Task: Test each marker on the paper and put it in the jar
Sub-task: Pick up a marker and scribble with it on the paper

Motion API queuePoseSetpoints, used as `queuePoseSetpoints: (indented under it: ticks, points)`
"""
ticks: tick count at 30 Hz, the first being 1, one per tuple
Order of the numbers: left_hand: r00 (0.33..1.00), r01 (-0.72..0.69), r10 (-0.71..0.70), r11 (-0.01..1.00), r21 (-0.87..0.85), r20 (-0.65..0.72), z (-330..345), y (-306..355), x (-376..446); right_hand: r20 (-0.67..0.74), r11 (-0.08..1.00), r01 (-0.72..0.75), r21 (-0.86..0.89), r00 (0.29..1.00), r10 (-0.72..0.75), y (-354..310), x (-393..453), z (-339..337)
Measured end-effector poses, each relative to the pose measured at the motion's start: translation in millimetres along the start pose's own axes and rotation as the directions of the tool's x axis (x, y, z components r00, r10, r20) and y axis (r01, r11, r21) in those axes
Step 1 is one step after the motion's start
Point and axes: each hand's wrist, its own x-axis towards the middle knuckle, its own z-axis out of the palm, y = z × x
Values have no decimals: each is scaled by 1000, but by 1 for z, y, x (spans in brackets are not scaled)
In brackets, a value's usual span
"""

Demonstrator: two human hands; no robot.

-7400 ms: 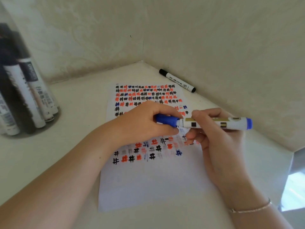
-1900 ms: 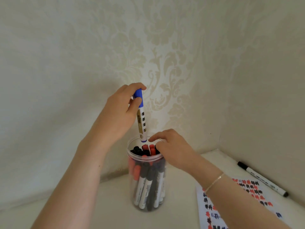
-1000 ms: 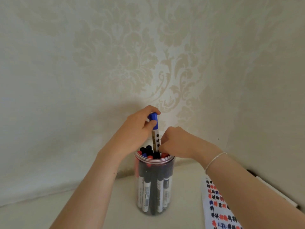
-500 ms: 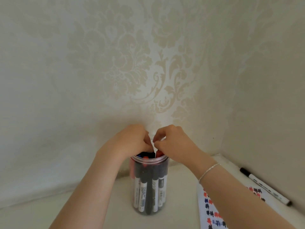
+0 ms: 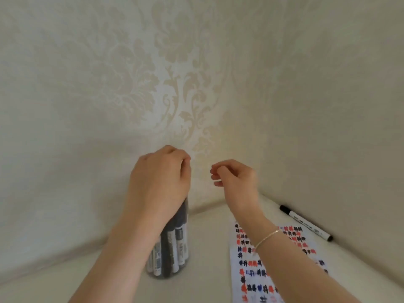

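Blue marker gone into clear plastic jar (image 5: 175,248); L hand (image 5: 160,180) and R hand (image 5: 237,179) lifted off, loosely curled, empty. Next: black-capped white marker (image 5: 306,223) at 3 o'clock.

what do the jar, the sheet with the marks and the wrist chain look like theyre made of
Jar: clear, glossy material, likely plastic though glass can't be ruled out; the markers inside show straight through its wall.
Sheet: thin matte white paper, lying flat, with the ink marks soaked in crisply.
Wrist chain: fine, pale metal by its small bright glints; which metal cannot be told.
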Motion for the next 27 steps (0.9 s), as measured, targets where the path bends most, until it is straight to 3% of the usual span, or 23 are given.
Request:
queuePoseSetpoints:
  ticks: [2,3,5,7,8,13,19,22,24,27]
  points:
    - [985,-148,122,958,-244,-121,2,19,-7,-44,950,-82,-302,996,72,26,4,-35]
    - [980,-196,163,904,-379,-117,10,28,-9,-34,842,-123,-525,992,123,41,3,-56]
    - [981,-166,191,783,-600,-22,33,45,-13,-21,484,-98,-870,987,161,69,1,-95]
    - [983,-72,169,701,-709,68,61,55,-20,-38,193,-61,-979,992,124,90,-3,-125]
    - [982,-18,148,684,-729,115,74,58,-24,-54,120,-69,-990,992,118,96,-3,-136]
    - [943,199,57,695,-691,329,125,56,-55,-37,-61,-32,-998,996,84,111,2,-159]
    - [912,284,14,698,-657,409,148,45,-77,-65,-186,-37,-982,987,148,124,8,-163]
    - [904,305,-5,707,-638,427,155,44,-79,-81,-153,-59,-987,986,144,125,9,-160]
    - [910,292,-12,727,-622,414,158,44,-79,-21,-35,-17,-999,991,135,117,10,-156]
    - [934,188,14,830,-525,357,160,42,-74,189,354,90,-931,948,255,85,15,-144]
